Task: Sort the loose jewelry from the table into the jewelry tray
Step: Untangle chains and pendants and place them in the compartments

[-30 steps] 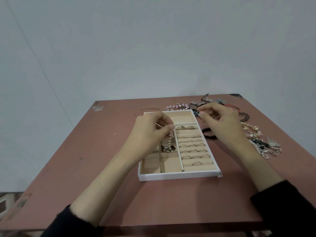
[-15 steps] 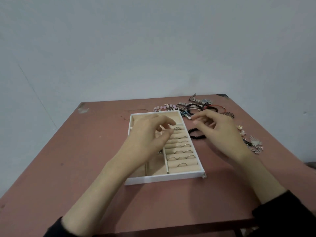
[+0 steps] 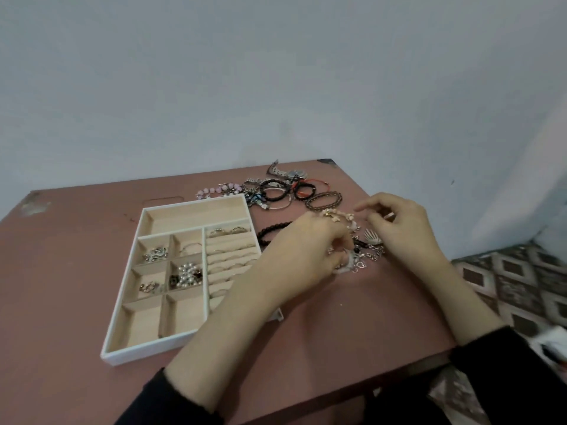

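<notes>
The white jewelry tray (image 3: 147, 354) with beige compartments lies on the left of the brown table (image 3: 70, 259). It holds rings in the right slots, a pearl piece (image 3: 187, 273) and small silver items. My left hand (image 3: 303, 253) reaches across the tray's right edge, and its curled fingertips pinch into a silver chain cluster (image 3: 369, 254). My right hand (image 3: 402, 228) hovers just right of that cluster, pinching a small silver piece (image 3: 389, 215). A pale beaded bracelet (image 3: 340, 216) lies between the two hands.
A heap of bracelets (image 3: 276, 191) sits behind the tray near the table's far edge, with a pink bead strand (image 3: 211, 191). A black braided bracelet (image 3: 270, 231) lies beside the tray. The table's right edge drops to a patterned floor (image 3: 506, 277).
The view swung right. My left hand left the tray and crossed to the chain cluster on the right. My right hand moved from the tray's far corner to that same cluster.
</notes>
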